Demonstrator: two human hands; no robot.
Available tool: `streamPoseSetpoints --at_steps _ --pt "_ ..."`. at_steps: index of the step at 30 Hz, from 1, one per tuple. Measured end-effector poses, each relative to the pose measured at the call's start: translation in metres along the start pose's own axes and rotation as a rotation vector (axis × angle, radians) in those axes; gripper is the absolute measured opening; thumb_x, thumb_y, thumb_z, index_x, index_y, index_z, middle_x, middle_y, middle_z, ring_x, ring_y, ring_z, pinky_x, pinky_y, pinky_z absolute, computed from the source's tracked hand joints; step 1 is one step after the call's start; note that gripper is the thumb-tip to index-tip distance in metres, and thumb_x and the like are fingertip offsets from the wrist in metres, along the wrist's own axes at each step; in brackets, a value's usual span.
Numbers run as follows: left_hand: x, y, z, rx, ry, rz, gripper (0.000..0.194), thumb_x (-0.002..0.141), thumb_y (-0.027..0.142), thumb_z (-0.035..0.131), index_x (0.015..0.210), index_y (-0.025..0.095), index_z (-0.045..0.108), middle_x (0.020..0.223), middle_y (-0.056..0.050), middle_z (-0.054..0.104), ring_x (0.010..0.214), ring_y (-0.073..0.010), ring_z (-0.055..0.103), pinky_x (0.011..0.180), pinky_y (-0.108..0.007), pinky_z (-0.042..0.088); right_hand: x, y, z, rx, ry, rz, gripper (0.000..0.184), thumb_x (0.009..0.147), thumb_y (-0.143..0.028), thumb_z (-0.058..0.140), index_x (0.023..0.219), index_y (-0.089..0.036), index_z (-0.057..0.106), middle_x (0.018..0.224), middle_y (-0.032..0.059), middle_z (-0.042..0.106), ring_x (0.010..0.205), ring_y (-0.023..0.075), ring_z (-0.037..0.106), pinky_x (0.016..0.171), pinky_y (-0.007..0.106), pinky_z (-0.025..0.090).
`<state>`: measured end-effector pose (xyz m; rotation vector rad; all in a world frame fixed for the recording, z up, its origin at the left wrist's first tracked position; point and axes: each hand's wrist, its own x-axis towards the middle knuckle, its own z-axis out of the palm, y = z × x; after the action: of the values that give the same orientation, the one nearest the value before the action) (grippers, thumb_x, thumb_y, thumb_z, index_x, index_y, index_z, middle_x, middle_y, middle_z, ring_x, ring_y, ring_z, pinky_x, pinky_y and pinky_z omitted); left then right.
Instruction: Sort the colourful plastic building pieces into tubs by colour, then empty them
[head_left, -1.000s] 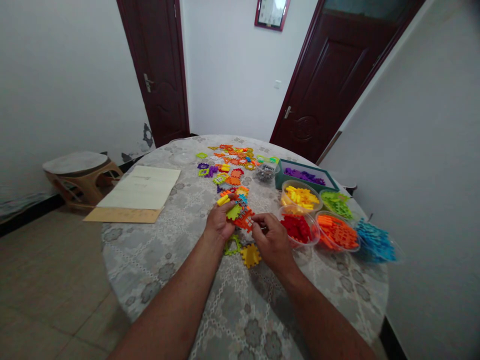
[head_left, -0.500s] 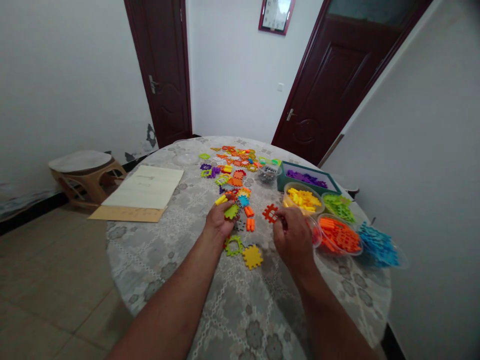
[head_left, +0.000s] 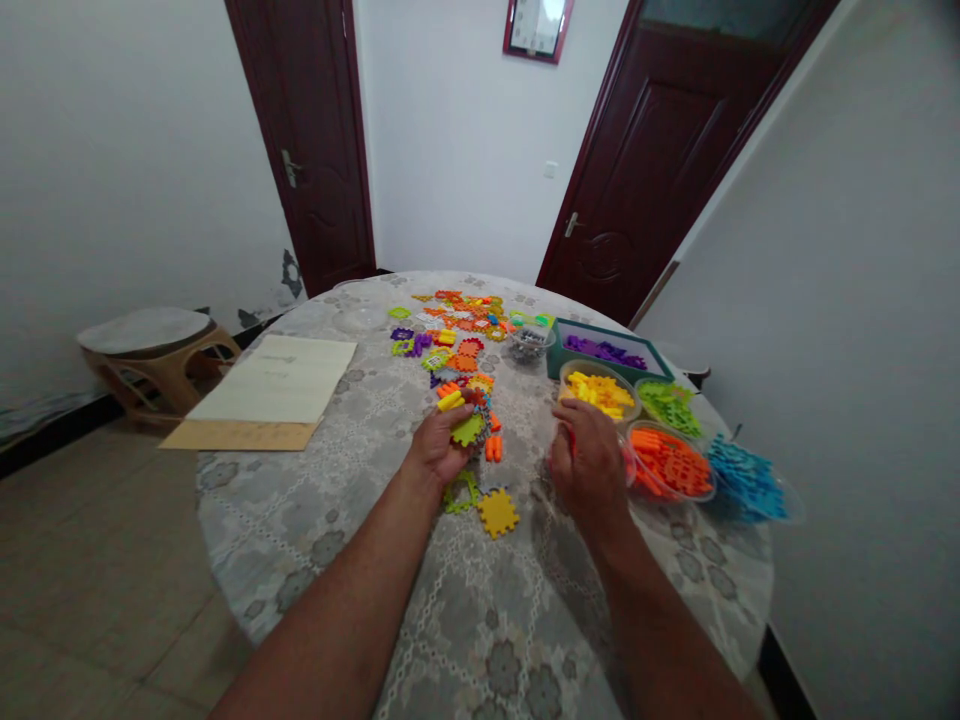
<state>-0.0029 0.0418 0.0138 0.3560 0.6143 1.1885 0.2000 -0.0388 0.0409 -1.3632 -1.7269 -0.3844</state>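
Firstly, one yellow tile [head_left: 498, 513] lies flat. Right hand [head_left: 591, 455]: over the red-piece bowl [head_left: 631, 466]; I cannot tell its grip. Left hand [head_left: 441, 446]: holds lime toothed piece [head_left: 467, 431] and stubby yellow piece [head_left: 451, 401], latter's long axis slanting rightward, away. Beyond: paper [head_left: 266, 390], marks illegible.

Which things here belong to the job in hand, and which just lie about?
Job, likely: left hand, holding a lime piece; right hand, at a mostly hidden bowl; yellow square; yellow pieces; orange pieces; blue pieces; green pieces; purple pieces.

Lying about, seemingly: pale paper; brown sheet; stool, off to the side.
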Motion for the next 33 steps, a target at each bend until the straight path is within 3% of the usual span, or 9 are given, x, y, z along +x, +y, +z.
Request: streamPoseSetpoints --at_steps 6,10,15,20,23,29,33 --pt "-0.007 -0.011 0.007 0.048 -0.120 0.014 0.040 0.070 0.005 0.080 0.109 0.014 0.075 0.084 -0.004 0.076 0.064 -0.0156 0.068 0.059 -0.026 0.056 -0.018 -0.038 0.017 0.173 -0.291 -0.096 0.044 0.099 -0.009 0.050 0.139 -0.022 0.062 0.129 0.0126 0.070 0.120 0.0269 0.065 0.105 0.046 0.056" --pt "-0.014 -0.012 0.014 0.049 -0.130 -0.006 0.042 0.068 0.005 0.082 0.109 0.014 0.076 0.081 -0.002 0.074 0.061 -0.0133 0.066 0.059 -0.024 0.054 -0.022 -0.045 0.020 0.246 -0.308 -0.051 0.039 0.097 -0.010 0.052 0.133 -0.020 0.064 0.123 0.0128 0.072 0.115 0.0271 0.066 0.102 0.047 0.057" --pt "-0.012 -0.012 0.014 0.019 -0.109 0.020 0.042 0.070 0.007 0.083 0.111 0.015 0.075 0.086 -0.005 0.076 0.066 -0.0170 0.070 0.061 -0.028 0.058 -0.021 -0.046 0.020 0.338 -0.255 0.071 0.039 0.095 -0.010 0.051 0.131 -0.020 0.064 0.122 0.0118 0.072 0.114 0.0245 0.068 0.103 0.043 0.056" --pt "-0.002 -0.013 0.004 -0.012 -0.106 0.030 0.034 0.074 0.007 0.080 0.106 0.015 0.074 0.092 -0.006 0.077 0.068 -0.0183 0.072 0.059 -0.029 0.060 -0.017 -0.047 0.015 0.364 -0.194 0.162 0.033 0.097 -0.015 0.052 0.125 -0.019 0.067 0.114 0.0108 0.071 0.099 0.0212 0.069 0.087 0.034 0.059" --pt "0.001 -0.012 0.000 0.002 -0.094 0.029 0.034 0.076 0.007 0.078 0.108 0.016 0.074 0.094 -0.006 0.077 0.068 -0.0177 0.072 0.058 -0.029 0.061 -0.012 -0.045 0.010 0.383 -0.178 0.166 0.029 0.096 -0.015 0.052 0.120 -0.018 0.069 0.108 0.0092 0.072 0.095 0.0202 0.069 0.086 0.034 0.057" --pt "-0.001 -0.007 0.001 0.025 -0.007 0.043 0.030 0.074 0.005 0.075 0.102 0.016 0.071 0.088 -0.006 0.075 0.067 -0.0179 0.071 0.058 -0.030 0.063 0.010 -0.035 -0.011 0.362 -0.349 0.220 0.027 0.095 -0.016 0.055 0.117 -0.021 0.071 0.104 0.0061 0.078 0.088 0.0190 0.073 0.083 0.032 0.057" --pt "0.000 -0.007 0.001 0.022 0.015 0.043 0.032 0.072 0.004 0.075 0.101 0.016 0.070 0.088 -0.005 0.074 0.066 -0.0172 0.071 0.057 -0.030 0.063 0.043 -0.015 -0.018 0.238 -0.527 0.197 0.024 0.095 -0.018 0.059 0.113 -0.022 0.074 0.097 0.0047 0.079 0.085 0.0192 0.073 0.080 0.031 0.056"
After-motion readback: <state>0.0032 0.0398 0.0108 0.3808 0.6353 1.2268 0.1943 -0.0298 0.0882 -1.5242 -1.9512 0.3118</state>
